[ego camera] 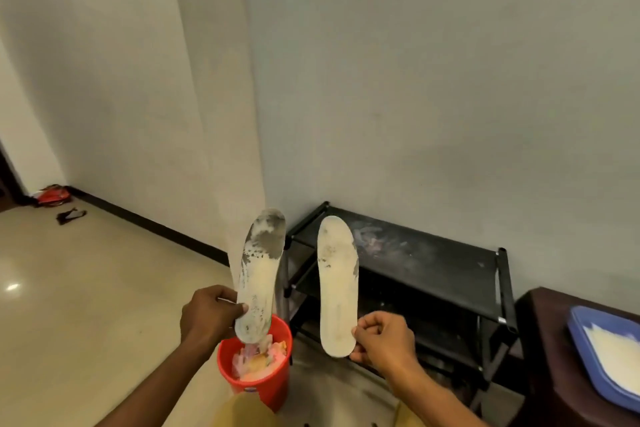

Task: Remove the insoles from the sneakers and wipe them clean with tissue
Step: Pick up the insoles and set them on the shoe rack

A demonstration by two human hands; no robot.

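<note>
Two white insoles are held upright in front of me, toes up. The left insole [260, 270] is heavily smeared with dark grey dirt near its toe; my left hand [207, 314] pinches it near the heel. The right insole [337, 282] looks cleaner, with faint grey marks along its edges; my right hand [382, 338] grips its heel end from the right side. White tissue [613, 354] lies in a blue tray [585, 357] at the far right. No sneakers are in view.
A red bucket [266, 385] filled with crumpled scraps stands on the floor below the left insole. A black shoe rack [415, 270] stands against the wall behind the insoles. The blue tray rests on a dark wooden table [540, 340]. Footwear [52, 196] lies in the far left corner.
</note>
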